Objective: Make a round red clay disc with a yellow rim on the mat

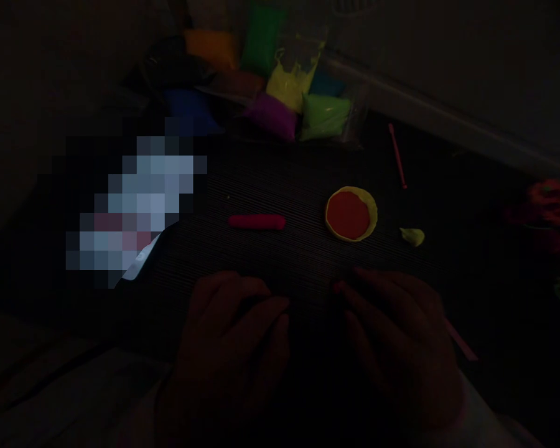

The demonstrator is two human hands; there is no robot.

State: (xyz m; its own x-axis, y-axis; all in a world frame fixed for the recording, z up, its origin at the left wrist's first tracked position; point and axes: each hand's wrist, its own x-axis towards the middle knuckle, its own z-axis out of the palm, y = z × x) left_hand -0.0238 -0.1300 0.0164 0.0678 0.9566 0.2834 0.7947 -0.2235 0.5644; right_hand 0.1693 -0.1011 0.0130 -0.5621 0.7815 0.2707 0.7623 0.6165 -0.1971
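The light is very dim. My left hand point(236, 339) rests at the lower middle with its fingers curled and the thumb near the index fingertip; whatever lies between them is too dark to see. Opposite it, my right hand point(401, 336) has bent fingers, and a small red bit point(338, 285), apparently modelling clay, shows at its fingertips. Beyond the hands lies a pinkish-red clay roll point(256, 222). Right of the roll sits a round clay piece, a red disc point(348, 215) within a yellow rim point(372, 211). A small yellow clay scrap point(413, 236) lies beside it.
Bags of coloured clay point(326, 115) are heaped at the back. A bright blurred phone-like screen point(154, 199) stands on the left. A thin pink tool point(398, 155) lies behind; another pink stick point(462, 340) pokes out by my right hand. Reddish objects point(550, 202) sit far right.
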